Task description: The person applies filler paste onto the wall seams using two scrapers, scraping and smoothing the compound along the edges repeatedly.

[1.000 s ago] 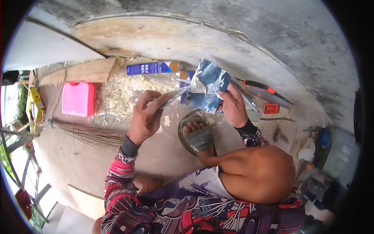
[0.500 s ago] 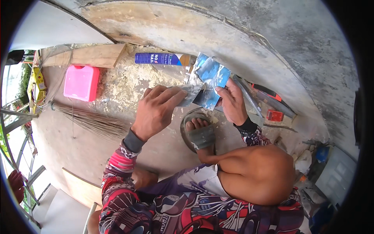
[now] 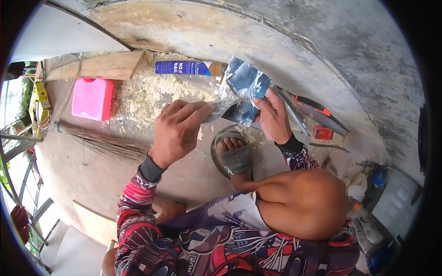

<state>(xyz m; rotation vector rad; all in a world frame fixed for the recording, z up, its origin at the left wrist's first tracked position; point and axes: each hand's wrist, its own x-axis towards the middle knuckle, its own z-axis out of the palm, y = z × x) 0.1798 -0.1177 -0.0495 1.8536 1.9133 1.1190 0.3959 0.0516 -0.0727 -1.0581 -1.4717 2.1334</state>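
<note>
My left hand [image 3: 177, 131] is closed around a flat grey scraper [image 3: 222, 109] smeared with pale putty. The scraper's front edge meets a blue flat plate [image 3: 247, 78], which my right hand [image 3: 275, 115] pinches by its right side. White putty streaks cover much of the plate's face, and a lump sits where the two pieces touch. Both hands are held up above the floor, in front of my sandalled foot [image 3: 235, 154]. The rear end of the scraper is hidden under my left fingers.
A blue-and-orange sealant tube [image 3: 184, 68] lies near the wall. To the left are a pink plastic case [image 3: 92, 99], a wooden board [image 3: 99, 66] and a bundle of thin sticks [image 3: 103, 142]. A handsaw [image 3: 324, 117] and a small red box [image 3: 322, 133] rest at right.
Both hands have shifted slightly left with the scraper and plate. The blue plate has tilted, so its face looks darker. Both pieces stay in contact.
</note>
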